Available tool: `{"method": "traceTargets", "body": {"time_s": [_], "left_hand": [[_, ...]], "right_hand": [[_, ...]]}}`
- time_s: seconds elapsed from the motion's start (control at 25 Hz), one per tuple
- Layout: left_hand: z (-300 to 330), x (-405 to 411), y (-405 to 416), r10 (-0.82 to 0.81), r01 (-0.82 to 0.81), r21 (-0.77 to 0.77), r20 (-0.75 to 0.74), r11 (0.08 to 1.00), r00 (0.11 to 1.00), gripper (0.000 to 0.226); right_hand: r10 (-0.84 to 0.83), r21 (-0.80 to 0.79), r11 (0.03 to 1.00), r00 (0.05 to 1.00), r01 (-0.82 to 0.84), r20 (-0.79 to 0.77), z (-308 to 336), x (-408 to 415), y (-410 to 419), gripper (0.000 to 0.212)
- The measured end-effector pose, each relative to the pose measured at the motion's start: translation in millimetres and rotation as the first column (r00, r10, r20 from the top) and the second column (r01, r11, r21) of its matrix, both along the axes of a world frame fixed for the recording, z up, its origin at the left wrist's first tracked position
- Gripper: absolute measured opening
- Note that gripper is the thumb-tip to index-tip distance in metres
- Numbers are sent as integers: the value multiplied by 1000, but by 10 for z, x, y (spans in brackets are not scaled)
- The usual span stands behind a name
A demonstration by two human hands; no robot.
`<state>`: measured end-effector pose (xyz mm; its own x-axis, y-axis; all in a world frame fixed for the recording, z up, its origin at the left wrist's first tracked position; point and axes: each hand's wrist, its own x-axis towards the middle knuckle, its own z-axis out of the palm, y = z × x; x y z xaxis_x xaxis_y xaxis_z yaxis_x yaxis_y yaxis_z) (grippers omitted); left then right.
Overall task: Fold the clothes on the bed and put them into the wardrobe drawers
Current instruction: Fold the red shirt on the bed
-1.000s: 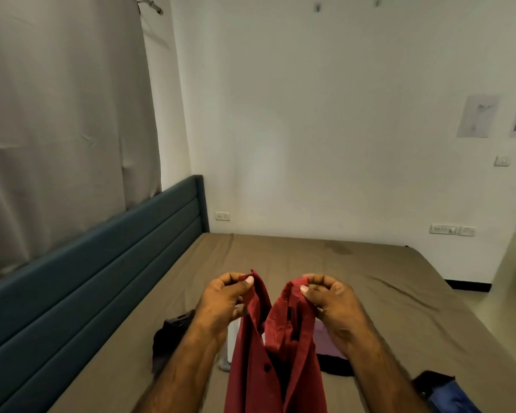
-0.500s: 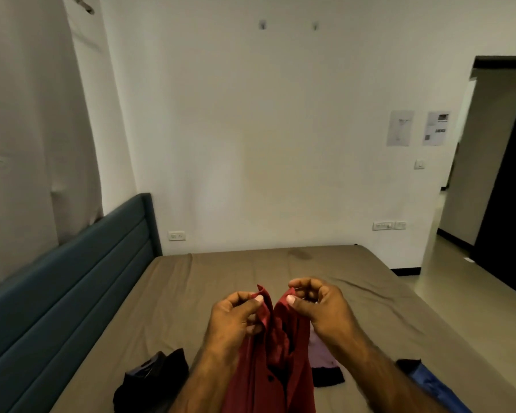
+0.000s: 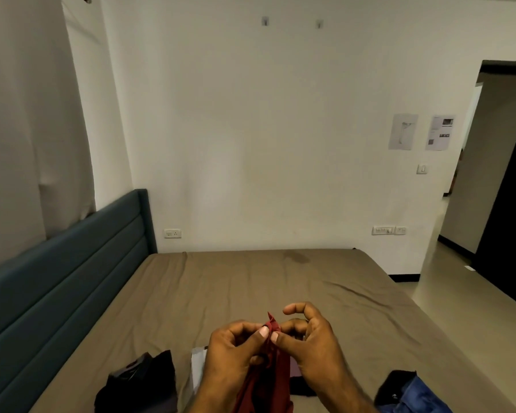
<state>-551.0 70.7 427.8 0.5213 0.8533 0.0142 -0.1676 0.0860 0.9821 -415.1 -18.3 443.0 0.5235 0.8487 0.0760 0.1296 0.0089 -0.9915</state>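
Observation:
A dark red shirt [image 3: 273, 380] hangs in front of me over the bed [image 3: 251, 287]. My left hand [image 3: 236, 350] and my right hand [image 3: 310, 344] meet at its top edge and pinch the two shoulder corners together between thumb and fingers. The right index finger sticks up, loosely curled. The shirt's lower part runs out of the frame at the bottom. The wardrobe and its drawers are out of view.
On the brown sheet lie a black garment [image 3: 140, 383] at lower left, a white and a purple piece behind the shirt, and blue jeans [image 3: 414, 397] with a black item at lower right. A teal headboard [image 3: 57, 278] runs along the left. A doorway [image 3: 501, 174] opens at right.
My two hands have come together, so the shirt's two held corners now touch. The view has swung to the right, bringing the doorway in.

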Motion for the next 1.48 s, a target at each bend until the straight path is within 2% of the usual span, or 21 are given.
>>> {"method": "traceTargets", "body": {"time_s": [0.16,0.24,0.32,0.4,0.48,0.56,0.68,0.8,0.84,0.92,0.96,1.04,1.12,1.28,1.4,1.48], "left_hand": [[111,235,43,108,-102,92,-61,991,992,10],[118,277,91,196,-177,189,-87,966,977,11],[49,331,106,262,-221,278,-121,935,957,10],[-2,338,136,304,-247,344,-123,906,945,11],[-16,374,148,317,-253,374,-118,892,941,13],[5,406,156,293,-226,382,-126,896,948,14],[18,399,160,230,-155,381,-159,911,960,11],[32,396,65,219,-135,436,-149,890,964,10],[36,413,15,234,-136,478,-151,868,961,9],[46,430,-73,290,-132,600,-173,789,941,9],[49,434,-93,325,-118,670,-192,733,926,9],[39,422,-141,394,-71,789,-225,610,891,10],[-32,473,-206,400,-18,832,-248,555,882,14],[-160,578,-352,332,11,813,-251,583,909,13],[-193,616,-349,387,-1,824,-265,567,883,12],[-182,634,-358,422,-9,841,-261,541,868,9]], "right_hand": [[130,-73,991,955,-114,268,227,453,-9,39],[113,-58,993,945,-100,306,336,684,-8,44],[53,10,998,976,-56,212,338,869,-55,48],[-52,131,990,998,48,31,270,919,-67,51],[-115,189,971,980,146,-165,124,894,-73,54],[-83,174,975,957,135,-278,-37,845,-71,56],[11,145,989,951,36,-309,-140,804,-69,53],[10,154,988,975,26,-223,-67,779,-107,51],[-14,148,988,990,35,-139,-48,757,-136,49],[-105,135,987,987,88,124,-52,683,-202,45],[-145,142,984,954,110,263,-52,648,-231,43],[-135,179,982,899,65,417,-53,560,-274,42],[-108,178,984,890,30,443,-111,534,-316,43],[-139,175,981,944,89,298,-188,558,-414,47],[-163,249,962,964,109,211,-182,588,-504,48],[-180,285,951,961,116,210,-164,588,-532,48]]}}
